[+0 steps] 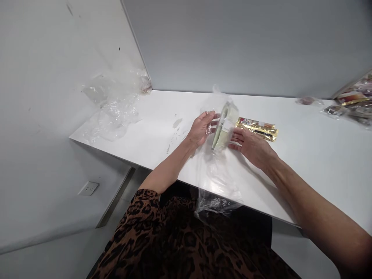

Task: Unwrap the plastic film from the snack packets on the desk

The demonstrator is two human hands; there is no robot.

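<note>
A pale green, folded, strip-like item [227, 130] with a white label stands tilted above the table inside a clear plastic bag [219, 170]. The bag's loose end hangs over the table's front edge towards my lap. With curled fingers, my left hand [201, 128] grips the bag on the left side of the green item. My right hand [254, 148] is at the item's other side, fingers stretched out and slightly apart, their tips at the bag. Gold foil sachets [258, 128] with red and dark print lie just behind my right hand, partly covered by it.
Crumpled clear plastic wrap [114, 116] is heaped at the white table's [162, 112] left end by the wall. Several wrapped packets [356, 102] are piled at the far right, with a small clear packet [308, 101] beside them. A grey panel [250, 46] bounds the back.
</note>
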